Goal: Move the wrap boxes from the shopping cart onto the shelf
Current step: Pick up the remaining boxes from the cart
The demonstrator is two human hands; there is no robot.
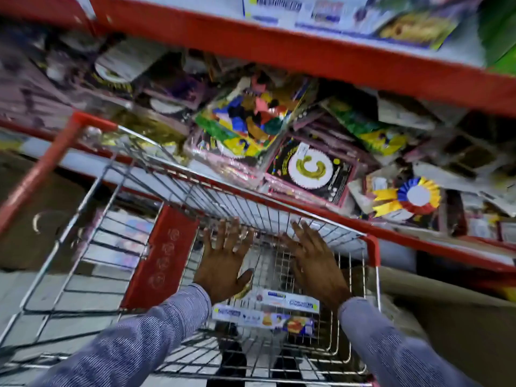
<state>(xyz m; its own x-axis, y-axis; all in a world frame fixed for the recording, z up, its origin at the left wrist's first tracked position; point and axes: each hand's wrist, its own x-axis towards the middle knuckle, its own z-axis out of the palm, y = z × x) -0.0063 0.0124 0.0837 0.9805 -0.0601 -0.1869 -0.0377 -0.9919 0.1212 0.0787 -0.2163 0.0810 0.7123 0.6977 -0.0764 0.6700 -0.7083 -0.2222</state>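
Two long white wrap boxes (pixel 279 311) lie side by side on the wire floor of the shopping cart (pixel 372 255), partly hidden under my wrists. My left hand (pixel 224 261) hovers inside the cart above the boxes, fingers spread, holding nothing. My right hand (pixel 312 258) hangs beside it, also spread and empty. More wrap boxes (pixel 310 9) lie on the top red shelf (pixel 307 55) at the upper edge of the view.
The cart's red-rimmed wire basket stands against the shelving. Its red child-seat flap (pixel 162 255) is on the left. The middle shelf holds party decoration packs (pixel 251 118), a cake-topper pack (pixel 310 169) and a rosette (pixel 413 196). Brown cartons (pixel 460 317) sit at lower right.
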